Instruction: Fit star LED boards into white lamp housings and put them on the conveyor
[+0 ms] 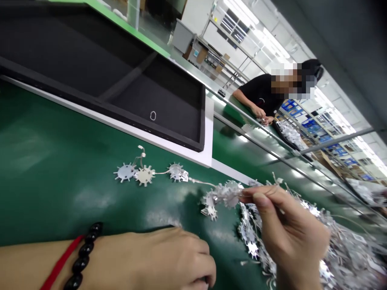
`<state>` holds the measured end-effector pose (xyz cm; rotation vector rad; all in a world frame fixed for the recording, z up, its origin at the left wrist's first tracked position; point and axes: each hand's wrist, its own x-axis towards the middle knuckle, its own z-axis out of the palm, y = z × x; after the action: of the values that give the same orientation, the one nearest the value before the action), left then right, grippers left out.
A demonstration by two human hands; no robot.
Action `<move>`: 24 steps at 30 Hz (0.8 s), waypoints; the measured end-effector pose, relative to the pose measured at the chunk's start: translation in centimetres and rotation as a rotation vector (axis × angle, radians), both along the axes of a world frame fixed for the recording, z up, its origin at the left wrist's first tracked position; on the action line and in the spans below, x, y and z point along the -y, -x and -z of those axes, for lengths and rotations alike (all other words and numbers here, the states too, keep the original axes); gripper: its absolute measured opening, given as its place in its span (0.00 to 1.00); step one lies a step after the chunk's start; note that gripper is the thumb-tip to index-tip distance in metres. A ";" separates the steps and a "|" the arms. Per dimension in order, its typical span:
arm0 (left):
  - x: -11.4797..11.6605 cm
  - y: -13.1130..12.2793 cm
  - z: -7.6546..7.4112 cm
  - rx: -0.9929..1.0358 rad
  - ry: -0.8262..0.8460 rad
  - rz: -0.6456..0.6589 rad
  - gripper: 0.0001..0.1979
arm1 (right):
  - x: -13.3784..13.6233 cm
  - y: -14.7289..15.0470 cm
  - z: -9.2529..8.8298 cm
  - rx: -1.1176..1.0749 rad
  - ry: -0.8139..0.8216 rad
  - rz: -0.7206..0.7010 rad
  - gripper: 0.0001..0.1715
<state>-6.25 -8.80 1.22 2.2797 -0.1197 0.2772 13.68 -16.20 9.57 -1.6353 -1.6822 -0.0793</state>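
Observation:
My right hand [290,229] pinches the thin wire of a string of silver toothed discs [228,193] between thumb and fingers. Part of that string hangs bunched just left of the fingertips. Its other end trails left over the green table, with a few discs [145,175] lying spread out and a small white connector [141,148] on a wire. Low in the view, my left hand [181,257] rests near the table with its fingers curled in. Whatever they hold, if anything, is hidden. A dark edge shows just behind its knuckles.
A large pile of similar disc strings [347,249] lies at the right. A black tray [169,104] with a small pale ring [152,116] in it stands on a white board [208,137]. Across a metal rail [250,135], a person [263,96] works with both hands.

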 end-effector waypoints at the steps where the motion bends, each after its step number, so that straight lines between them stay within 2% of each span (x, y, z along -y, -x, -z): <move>1: 0.1 -0.1 0.1 0.020 -0.006 -0.022 0.02 | 0.4 0.0 0.8 -0.019 -0.006 0.004 0.11; 4: 0.2 -0.3 -0.2 0.155 -0.040 -0.095 0.04 | 0.7 -0.1 2.8 -0.101 -0.049 0.056 0.12; 7: 0.0 -0.4 -0.8 0.247 0.004 -0.198 0.07 | 0.8 -0.5 3.8 -0.133 -0.020 0.049 0.13; 10: -0.1 -0.4 -1.0 0.239 0.119 -0.310 0.07 | 1.0 -0.8 3.9 -0.162 -0.018 0.025 0.13; 15: 0.1 -0.5 -0.7 0.199 0.253 -0.463 0.11 | 1.6 -0.5 3.9 -0.282 -0.162 0.020 0.12; 20: 0.2 -0.5 -0.9 0.138 0.277 -0.557 0.14 | 1.3 -0.4 4.1 -0.375 -0.364 0.003 0.09; 24: 0.3 -0.3 -0.9 0.093 0.284 -0.596 0.18 | 1.5 -0.3 4.0 -0.446 -0.359 0.050 0.11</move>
<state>-5.91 -9.07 2.17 1.9707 0.5287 0.6626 13.93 -17.66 5.60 -1.3081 -1.2078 -0.0346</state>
